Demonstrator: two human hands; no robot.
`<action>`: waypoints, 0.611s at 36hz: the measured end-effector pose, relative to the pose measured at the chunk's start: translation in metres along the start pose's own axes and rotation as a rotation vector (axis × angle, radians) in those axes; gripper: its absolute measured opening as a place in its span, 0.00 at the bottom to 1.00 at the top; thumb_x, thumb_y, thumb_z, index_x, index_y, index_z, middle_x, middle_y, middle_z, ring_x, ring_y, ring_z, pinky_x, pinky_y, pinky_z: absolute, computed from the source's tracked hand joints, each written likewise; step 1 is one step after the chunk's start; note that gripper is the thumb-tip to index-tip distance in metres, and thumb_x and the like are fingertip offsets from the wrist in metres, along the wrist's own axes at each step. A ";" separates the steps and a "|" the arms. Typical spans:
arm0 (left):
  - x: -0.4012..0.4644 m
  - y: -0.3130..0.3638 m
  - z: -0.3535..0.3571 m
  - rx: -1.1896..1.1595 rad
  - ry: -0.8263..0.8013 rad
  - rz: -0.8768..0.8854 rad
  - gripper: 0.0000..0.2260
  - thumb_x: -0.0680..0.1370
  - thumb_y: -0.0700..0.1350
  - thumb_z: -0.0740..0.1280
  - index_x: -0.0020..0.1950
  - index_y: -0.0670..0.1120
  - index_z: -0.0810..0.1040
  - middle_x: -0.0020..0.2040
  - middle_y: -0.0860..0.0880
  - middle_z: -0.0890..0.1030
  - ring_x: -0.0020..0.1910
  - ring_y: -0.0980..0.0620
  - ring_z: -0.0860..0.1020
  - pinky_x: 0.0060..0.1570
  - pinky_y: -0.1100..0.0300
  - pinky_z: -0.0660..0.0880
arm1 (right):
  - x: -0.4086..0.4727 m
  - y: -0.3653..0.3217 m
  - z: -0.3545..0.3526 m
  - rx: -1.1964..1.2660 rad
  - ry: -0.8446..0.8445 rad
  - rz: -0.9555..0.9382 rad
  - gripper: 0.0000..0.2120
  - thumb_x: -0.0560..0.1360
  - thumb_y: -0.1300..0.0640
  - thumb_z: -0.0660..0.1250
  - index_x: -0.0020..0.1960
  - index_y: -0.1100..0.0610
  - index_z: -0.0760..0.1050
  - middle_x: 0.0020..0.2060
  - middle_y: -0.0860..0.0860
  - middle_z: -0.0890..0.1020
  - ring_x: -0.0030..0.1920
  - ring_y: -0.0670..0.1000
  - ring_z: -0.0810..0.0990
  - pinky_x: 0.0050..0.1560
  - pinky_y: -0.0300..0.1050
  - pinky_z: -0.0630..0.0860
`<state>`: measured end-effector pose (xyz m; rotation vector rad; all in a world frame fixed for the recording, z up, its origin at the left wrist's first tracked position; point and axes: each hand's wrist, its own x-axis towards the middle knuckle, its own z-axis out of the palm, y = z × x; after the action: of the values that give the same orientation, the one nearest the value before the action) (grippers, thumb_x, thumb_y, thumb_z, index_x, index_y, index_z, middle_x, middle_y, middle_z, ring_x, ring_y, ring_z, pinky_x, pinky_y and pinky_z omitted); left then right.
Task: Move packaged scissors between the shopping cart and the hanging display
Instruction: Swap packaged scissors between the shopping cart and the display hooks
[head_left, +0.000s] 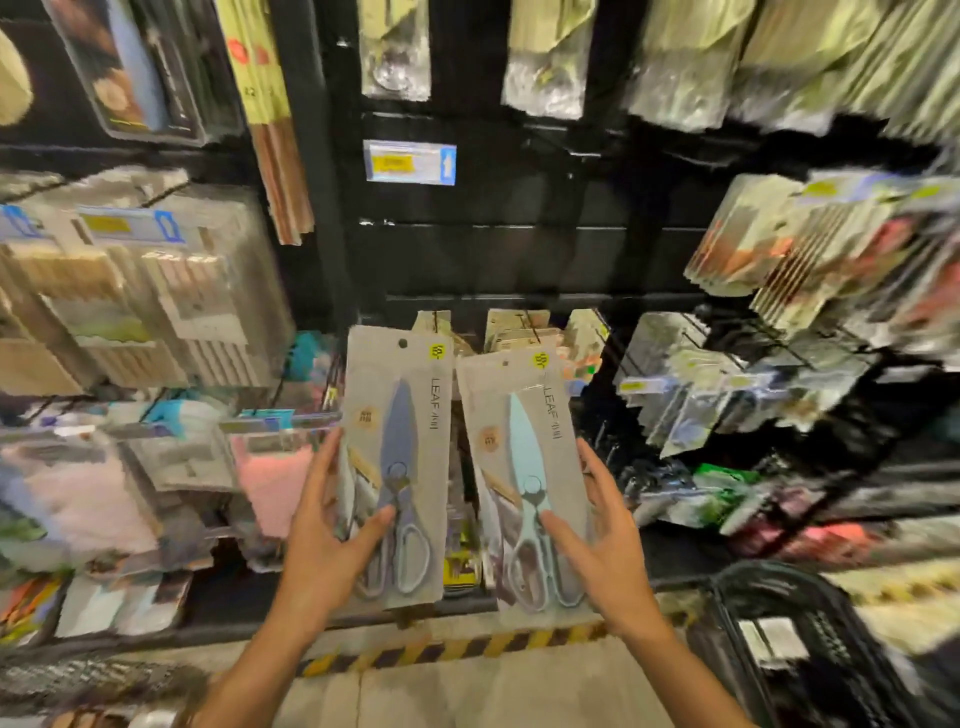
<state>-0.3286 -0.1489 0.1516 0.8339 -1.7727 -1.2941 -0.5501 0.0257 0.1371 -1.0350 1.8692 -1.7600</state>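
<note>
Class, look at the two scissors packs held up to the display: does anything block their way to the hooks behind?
Nothing visible blocks the left pack or right pack; packs already hanging fill the hooks directly behind them.

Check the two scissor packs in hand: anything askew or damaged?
No damage visible. The grey card pack with light-blue scissors, gripped by the right hand, tilts a little left at its top; the grey card pack with darker blue scissors in the left hand is nearly upright.
</note>
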 end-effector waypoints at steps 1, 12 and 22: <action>0.002 0.005 0.011 0.003 -0.007 0.019 0.41 0.71 0.49 0.76 0.78 0.64 0.59 0.77 0.63 0.65 0.76 0.57 0.65 0.73 0.45 0.66 | 0.000 0.000 -0.011 -0.007 0.022 -0.007 0.36 0.76 0.62 0.73 0.77 0.42 0.62 0.71 0.35 0.71 0.70 0.40 0.72 0.64 0.37 0.76; 0.029 0.056 0.131 0.003 -0.023 0.128 0.42 0.73 0.45 0.77 0.77 0.68 0.58 0.76 0.61 0.66 0.75 0.55 0.68 0.70 0.41 0.69 | 0.043 -0.001 -0.137 0.009 0.123 -0.053 0.37 0.75 0.64 0.73 0.76 0.41 0.62 0.62 0.24 0.74 0.63 0.35 0.77 0.56 0.31 0.77; 0.054 0.098 0.207 0.027 0.076 0.171 0.42 0.73 0.42 0.76 0.75 0.71 0.58 0.75 0.58 0.69 0.73 0.54 0.70 0.70 0.42 0.71 | 0.106 0.000 -0.215 0.070 0.083 -0.123 0.38 0.75 0.68 0.72 0.77 0.45 0.62 0.68 0.32 0.73 0.64 0.33 0.75 0.56 0.29 0.76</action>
<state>-0.5410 -0.0741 0.2189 0.7199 -1.7634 -1.1158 -0.7715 0.0984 0.1921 -1.0868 1.8121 -1.9519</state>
